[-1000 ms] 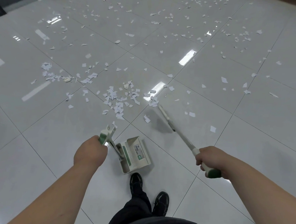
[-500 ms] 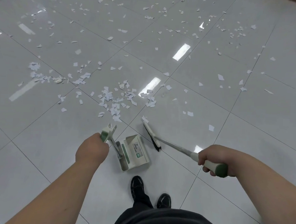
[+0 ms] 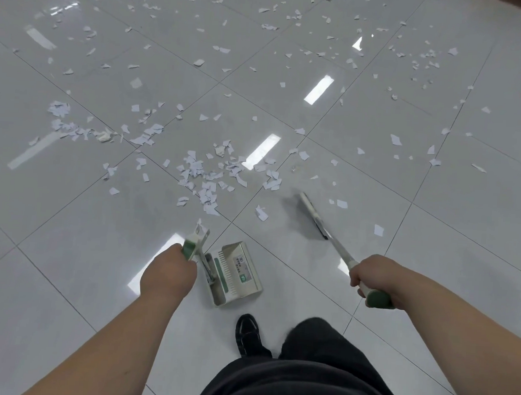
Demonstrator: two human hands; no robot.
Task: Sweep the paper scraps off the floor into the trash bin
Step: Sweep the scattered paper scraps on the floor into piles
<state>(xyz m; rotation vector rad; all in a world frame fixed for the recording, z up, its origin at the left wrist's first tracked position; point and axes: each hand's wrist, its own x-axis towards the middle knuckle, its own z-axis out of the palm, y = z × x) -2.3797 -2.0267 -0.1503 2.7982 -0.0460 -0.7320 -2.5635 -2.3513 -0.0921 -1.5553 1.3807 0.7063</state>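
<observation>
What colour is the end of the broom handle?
Green, on a white broom held in the right hand, seen in the head view.

I see a floor [image 3: 68,278] of large glossy pale grey tiles, split by thin dark grout lines [image 3: 283,260] that run diagonally across my view. Bright oblong reflections of ceiling lights [image 3: 318,89] lie on the tiles in a slanted row through the middle, with fainter streaks to their left. Nothing of walls, windows or furniture shows clearly from here.
</observation>
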